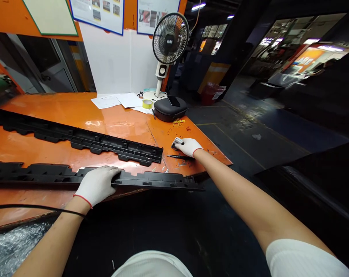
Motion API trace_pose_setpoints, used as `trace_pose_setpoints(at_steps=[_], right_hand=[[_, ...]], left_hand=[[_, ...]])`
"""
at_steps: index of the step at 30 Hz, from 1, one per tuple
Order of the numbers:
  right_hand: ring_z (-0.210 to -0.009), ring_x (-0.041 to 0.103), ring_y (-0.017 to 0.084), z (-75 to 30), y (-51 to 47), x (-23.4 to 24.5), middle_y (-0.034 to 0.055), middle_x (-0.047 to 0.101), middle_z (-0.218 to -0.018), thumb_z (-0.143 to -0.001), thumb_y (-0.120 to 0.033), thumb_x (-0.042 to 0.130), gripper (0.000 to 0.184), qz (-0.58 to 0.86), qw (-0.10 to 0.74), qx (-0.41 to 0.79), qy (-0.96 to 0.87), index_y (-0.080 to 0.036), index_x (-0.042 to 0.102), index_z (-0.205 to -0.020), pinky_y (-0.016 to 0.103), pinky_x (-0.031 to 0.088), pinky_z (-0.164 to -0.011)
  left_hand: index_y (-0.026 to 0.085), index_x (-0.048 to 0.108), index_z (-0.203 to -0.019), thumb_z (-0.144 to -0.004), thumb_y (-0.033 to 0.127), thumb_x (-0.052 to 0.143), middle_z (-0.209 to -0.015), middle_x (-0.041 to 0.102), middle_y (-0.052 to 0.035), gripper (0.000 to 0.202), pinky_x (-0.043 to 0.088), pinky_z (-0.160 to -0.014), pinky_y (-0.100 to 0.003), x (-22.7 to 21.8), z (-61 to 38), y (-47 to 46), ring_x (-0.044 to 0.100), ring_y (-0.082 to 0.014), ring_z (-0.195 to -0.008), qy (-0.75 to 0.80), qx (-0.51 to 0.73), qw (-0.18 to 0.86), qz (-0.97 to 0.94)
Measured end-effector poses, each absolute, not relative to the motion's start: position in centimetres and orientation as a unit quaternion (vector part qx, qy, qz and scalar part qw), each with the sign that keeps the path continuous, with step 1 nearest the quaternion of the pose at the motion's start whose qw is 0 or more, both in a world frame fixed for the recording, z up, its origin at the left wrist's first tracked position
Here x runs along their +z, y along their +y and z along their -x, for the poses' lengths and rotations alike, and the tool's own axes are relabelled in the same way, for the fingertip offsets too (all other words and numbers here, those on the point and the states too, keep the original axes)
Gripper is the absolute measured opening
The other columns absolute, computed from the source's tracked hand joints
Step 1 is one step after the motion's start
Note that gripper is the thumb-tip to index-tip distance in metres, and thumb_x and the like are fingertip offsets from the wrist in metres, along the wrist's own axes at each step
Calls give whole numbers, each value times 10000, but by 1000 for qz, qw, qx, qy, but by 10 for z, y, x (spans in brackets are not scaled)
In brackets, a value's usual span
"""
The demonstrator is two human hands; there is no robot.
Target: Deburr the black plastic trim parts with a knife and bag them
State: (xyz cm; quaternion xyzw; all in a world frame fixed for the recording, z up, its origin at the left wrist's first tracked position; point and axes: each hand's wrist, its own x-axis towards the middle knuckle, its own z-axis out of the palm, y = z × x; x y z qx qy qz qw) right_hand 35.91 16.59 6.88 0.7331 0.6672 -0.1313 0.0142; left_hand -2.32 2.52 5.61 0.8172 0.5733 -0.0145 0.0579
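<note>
My left hand (101, 182), in a white glove with a red cuff, is closed over a long black plastic trim strip (151, 180) along the table's front edge. The strip's right end juts past the table edge. My right hand (188, 147), gloved the same way, has its fingers closed around a small grey-and-white tool (177, 142) near the table's right corner. Its exact kind is hard to make out. Just below that hand lies a thin black pen-like tool (178, 156). A second black plastic trim strip (84, 136) lies farther back, left of my right hand.
Behind stand a desk fan (170, 38) and a black case (170, 110) with a phone (173, 100) on top. Papers (129, 100) and a yellow tape roll (147, 104) lie beside them. A black cable (32, 207) crosses near my left wrist; bubble wrap (15, 246) is lower left.
</note>
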Motion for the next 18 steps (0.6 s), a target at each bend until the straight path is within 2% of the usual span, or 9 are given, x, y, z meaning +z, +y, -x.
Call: trace_pose_setpoints(at_steps=[2, 4, 6, 7, 10, 13, 16, 18], right_hand=[[-1200, 670, 368, -350, 163, 65, 221, 704, -1324, -997, -485, 614, 514, -731, -40, -86, 675, -105, 691, -1334, 391, 519, -987], [-1363, 573, 390, -333, 163, 63, 252, 593, -1492, -999, -481, 627, 663, -689, -135, -14, 712, -72, 548, -1515, 453, 461, -1140], [-1412, 543, 379, -311, 167, 60, 234, 574, -1531, -1007, -451, 625, 682, -622, -178, -8, 762, -77, 505, -1565, 468, 414, -1211], [-1401, 562, 370, -299, 171, 58, 219, 593, -1522, -1010, -447, 621, 666, -596, -157, -44, 786, -87, 519, -1561, 457, 419, -1214], [-1342, 631, 347, -264, 183, 49, 185, 647, -1481, -984, -455, 659, 637, -549, -25, -175, 817, -109, 591, -1513, 406, 483, -1159], [-1249, 697, 333, -238, 193, 43, 156, 718, -1387, -951, -408, 682, 534, -518, 51, -227, 823, -127, 690, -1405, 378, 544, -1072], [-1175, 739, 313, -231, 190, 44, 117, 770, -1295, -949, -325, 614, 431, -475, 55, -239, 845, -158, 756, -1320, 367, 565, -1049], [-1228, 724, 306, -238, 181, 47, 77, 763, -1325, -950, -287, 544, 466, -451, 16, -219, 865, -212, 750, -1362, 373, 552, -1091]], left_hand=[[255, 739, -1353, -742, 147, 621, -1383, 733, -61, 632, 547, -1086, -402, 55, 23, 27, 686, -302, -1275, 571, -8, 56, -819], [257, 758, -1303, -731, 159, 633, -1332, 757, -61, 594, 562, -1043, -415, 54, 21, 30, 707, -311, -1221, 572, -3, 59, -818], [272, 781, -1219, -728, 181, 648, -1237, 788, -52, 517, 576, -980, -426, 54, 18, 32, 729, -317, -1142, 572, 1, 66, -818], [278, 789, -1173, -723, 195, 661, -1191, 797, -50, 475, 580, -947, -428, 54, 17, 33, 736, -320, -1105, 571, 3, 70, -818], [273, 797, -1052, -687, 245, 721, -1088, 802, -67, 374, 579, -864, -422, 54, 15, 36, 744, -333, -1019, 569, -2, 85, -818], [260, 790, -1000, -681, 265, 734, -1038, 800, -76, 324, 569, -796, -406, 55, 15, 37, 746, -333, -966, 567, -9, 99, -818], [267, 779, -1026, -688, 255, 731, -1004, 794, -59, 341, 543, -698, -381, 55, 17, 34, 742, -321, -922, 559, -8, 100, -823], [276, 772, -1050, -698, 247, 736, -975, 788, -45, 354, 527, -657, -374, 53, 19, 32, 737, -311, -895, 549, -3, 95, -830]])
